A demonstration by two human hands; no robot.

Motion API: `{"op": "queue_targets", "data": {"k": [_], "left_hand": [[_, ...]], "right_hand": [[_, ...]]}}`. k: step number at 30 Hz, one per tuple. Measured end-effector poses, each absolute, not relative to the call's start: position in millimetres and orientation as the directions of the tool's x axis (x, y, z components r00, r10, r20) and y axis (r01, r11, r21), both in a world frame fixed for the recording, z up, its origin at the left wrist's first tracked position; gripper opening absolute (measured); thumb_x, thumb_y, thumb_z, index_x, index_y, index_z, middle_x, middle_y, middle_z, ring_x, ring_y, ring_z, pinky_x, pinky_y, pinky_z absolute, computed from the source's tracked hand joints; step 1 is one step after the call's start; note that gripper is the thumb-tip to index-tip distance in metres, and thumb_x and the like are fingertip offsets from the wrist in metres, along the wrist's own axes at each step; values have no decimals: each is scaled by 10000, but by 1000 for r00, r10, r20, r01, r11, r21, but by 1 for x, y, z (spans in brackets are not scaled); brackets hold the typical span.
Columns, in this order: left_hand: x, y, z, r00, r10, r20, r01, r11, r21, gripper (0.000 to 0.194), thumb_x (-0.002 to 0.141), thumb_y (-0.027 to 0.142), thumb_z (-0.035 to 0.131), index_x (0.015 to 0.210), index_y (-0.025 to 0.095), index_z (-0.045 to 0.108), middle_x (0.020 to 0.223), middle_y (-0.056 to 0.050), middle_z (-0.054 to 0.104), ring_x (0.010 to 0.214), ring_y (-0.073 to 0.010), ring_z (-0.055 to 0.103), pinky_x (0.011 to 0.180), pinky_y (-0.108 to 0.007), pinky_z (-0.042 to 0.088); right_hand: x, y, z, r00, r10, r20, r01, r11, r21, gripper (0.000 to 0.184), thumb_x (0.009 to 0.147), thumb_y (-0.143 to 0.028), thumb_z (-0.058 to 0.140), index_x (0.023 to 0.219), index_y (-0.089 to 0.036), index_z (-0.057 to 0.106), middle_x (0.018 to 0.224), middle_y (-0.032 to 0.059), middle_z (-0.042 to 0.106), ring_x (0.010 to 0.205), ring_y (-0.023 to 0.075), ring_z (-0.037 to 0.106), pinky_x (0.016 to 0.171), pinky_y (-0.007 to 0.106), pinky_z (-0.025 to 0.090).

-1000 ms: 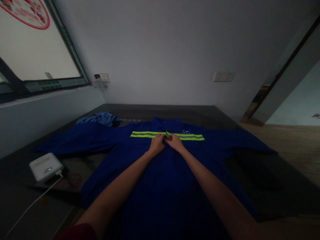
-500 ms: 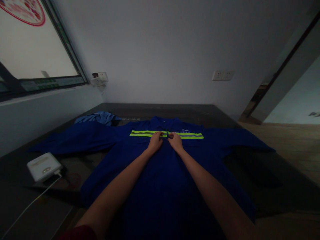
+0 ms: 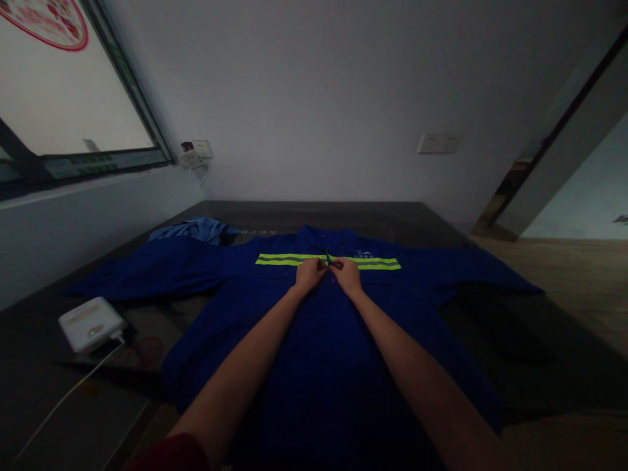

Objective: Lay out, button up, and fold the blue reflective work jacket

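Observation:
A dark blue work jacket [image 3: 314, 340] lies spread out, collar at the far end and both sleeves stretched sideways. A yellow-green reflective stripe [image 3: 277, 260] crosses its chest. At the middle of that stripe, my left hand [image 3: 310, 273] is closed, its fingers pinching one edge of the front opening. My right hand [image 3: 346, 273] pinches the facing edge just beside it. The fingertips of both hands nearly meet, and whatever fastener may be between them is too small and dark to make out.
The jacket rests on a dark table [image 3: 363, 214] against a pale wall. A lighter blue crumpled cloth [image 3: 196, 229] lies at the back left. Near the left edge stands a white box-shaped device [image 3: 92, 324] with a white cable [image 3: 69, 396]. Wall sockets [image 3: 440, 143] sit above.
My left hand has moved slightly right, closing the gap to my right hand. The right hand stays nearly where it was, at the front opening.

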State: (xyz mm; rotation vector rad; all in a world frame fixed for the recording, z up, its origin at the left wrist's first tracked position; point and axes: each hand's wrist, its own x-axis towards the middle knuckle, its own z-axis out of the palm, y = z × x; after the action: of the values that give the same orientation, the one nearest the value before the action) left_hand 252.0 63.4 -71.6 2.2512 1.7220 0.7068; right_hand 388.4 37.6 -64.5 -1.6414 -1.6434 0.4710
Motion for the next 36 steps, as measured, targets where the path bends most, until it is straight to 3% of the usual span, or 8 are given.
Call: {"op": "queue_targets", "data": {"k": [6, 12, 17, 25, 36], "left_hand": [[247, 61, -72, 256, 935, 247, 824, -345, 450, 114, 806, 252, 607, 898, 184, 614, 881, -32, 673, 807, -166, 604, 694, -248, 424], [248, 56, -69, 269, 921, 283, 832, -370, 413, 94, 832, 237, 554, 880, 179, 611, 876, -67, 656, 831, -202, 594, 720, -280, 416], [249, 55, -68, 287, 908, 304, 832, -394, 390, 74, 818, 227, 556, 835, 191, 618, 856, -55, 653, 813, -200, 589, 706, -270, 403], [248, 51, -65, 318, 859, 402, 807, -468, 361, 85, 838, 228, 556, 891, 203, 618, 852, -50, 661, 795, -198, 599, 702, -265, 400], [247, 44, -53, 379, 829, 411, 830, -501, 245, 123, 873, 219, 505, 910, 204, 621, 892, -67, 668, 861, -225, 611, 749, -287, 415]], "right_hand": [[386, 33, -61, 66, 965, 255, 779, 110, -617, 199, 839, -257, 560, 997, -232, 678, 1003, 47, 704, 968, 204, 623, 813, 276, 440], [383, 32, -59, -34, 949, 313, 850, 192, -490, 219, 858, -252, 537, 1037, -221, 659, 1034, 62, 694, 972, 209, 612, 801, 272, 416], [382, 35, -58, 2, 951, 309, 891, 139, -433, 190, 863, -238, 524, 1009, -209, 642, 978, 70, 699, 916, 204, 624, 743, 262, 405], [386, 37, -58, 52, 942, 330, 889, 107, -445, 120, 852, -226, 542, 928, -206, 634, 919, 63, 703, 850, 189, 629, 706, 253, 393], [393, 49, -66, -25, 930, 367, 770, 252, -586, 160, 814, -160, 569, 927, -171, 682, 938, 88, 714, 896, 214, 639, 784, 284, 433]]}}
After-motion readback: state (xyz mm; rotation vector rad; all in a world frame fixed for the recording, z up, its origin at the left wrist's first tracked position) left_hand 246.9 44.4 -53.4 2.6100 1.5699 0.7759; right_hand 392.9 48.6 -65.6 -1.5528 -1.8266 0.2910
